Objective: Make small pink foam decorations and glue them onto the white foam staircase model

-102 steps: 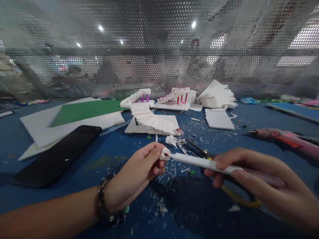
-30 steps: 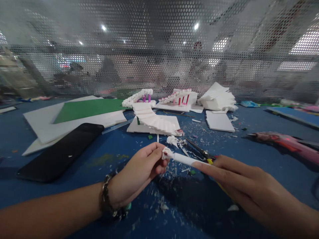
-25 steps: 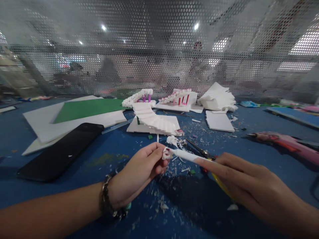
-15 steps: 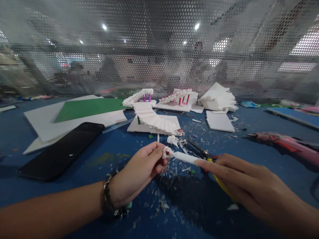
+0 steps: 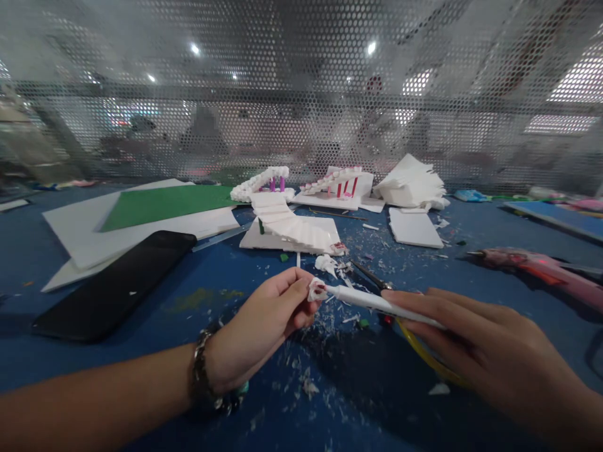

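My left hand [image 5: 266, 326] pinches a small crumpled white foam bit [image 5: 315, 290] with a red speck, held just above the blue table. My right hand [image 5: 475, 348] grips a long white pen-shaped tool [image 5: 372, 300], fingers stretched along its shaft, the tip touching the foam bit. A bracelet sits on my left wrist. Under my right hand lie scissors with yellow handles [image 5: 424, 358], partly hidden.
A black phone [image 5: 117, 282] lies at left beside white and green boards [image 5: 155, 210]. White foam staircase models [image 5: 292, 229] stand behind, with stacked foam sheets [image 5: 412, 182] and a flat sheet [image 5: 412, 229]. A pink glue gun [image 5: 537, 267] lies right. Scraps litter the table; a perforated screen [image 5: 301, 94] backs it.
My right hand has slid back down the tool's shaft, baring more of it. The left hand keeps its pinch on the foam bit in the same place.
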A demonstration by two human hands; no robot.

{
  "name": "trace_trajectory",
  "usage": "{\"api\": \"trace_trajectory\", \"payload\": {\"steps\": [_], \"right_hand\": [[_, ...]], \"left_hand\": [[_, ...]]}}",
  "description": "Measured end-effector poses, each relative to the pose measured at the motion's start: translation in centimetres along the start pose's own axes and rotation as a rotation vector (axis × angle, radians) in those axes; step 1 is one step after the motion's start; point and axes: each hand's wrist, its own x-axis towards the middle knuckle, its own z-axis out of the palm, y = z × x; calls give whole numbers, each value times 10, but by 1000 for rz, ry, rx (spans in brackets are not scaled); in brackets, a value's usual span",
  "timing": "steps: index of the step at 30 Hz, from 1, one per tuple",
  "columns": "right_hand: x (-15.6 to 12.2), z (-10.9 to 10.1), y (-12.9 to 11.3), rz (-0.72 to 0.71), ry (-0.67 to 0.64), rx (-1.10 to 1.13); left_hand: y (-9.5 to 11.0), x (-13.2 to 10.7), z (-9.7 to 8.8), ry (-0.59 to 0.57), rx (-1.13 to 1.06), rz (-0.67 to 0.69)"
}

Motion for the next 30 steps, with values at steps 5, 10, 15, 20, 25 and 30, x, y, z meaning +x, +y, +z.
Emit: {"api": "trace_trajectory", "payload": {"steps": [5,10,15,20,25,30], "right_hand": [[3,2,1,-50,-46,-93],[3,4,2,-56,-62,-121],[0,3,3,-6,-6,-138],[-7,6,1,43,23,-133],[-9,7,0,23,29,-127],[-2,3,3,-76,-10,-125]], "left_hand": [[1,1,0,-11,-1,14],[1,2,-1,-6,3,15],[0,1,0,-11,7,10],[1,1,0,5,11,-4],[-1,1,-2,-20,6,12],[0,2,-1,-13,20,11]]}}
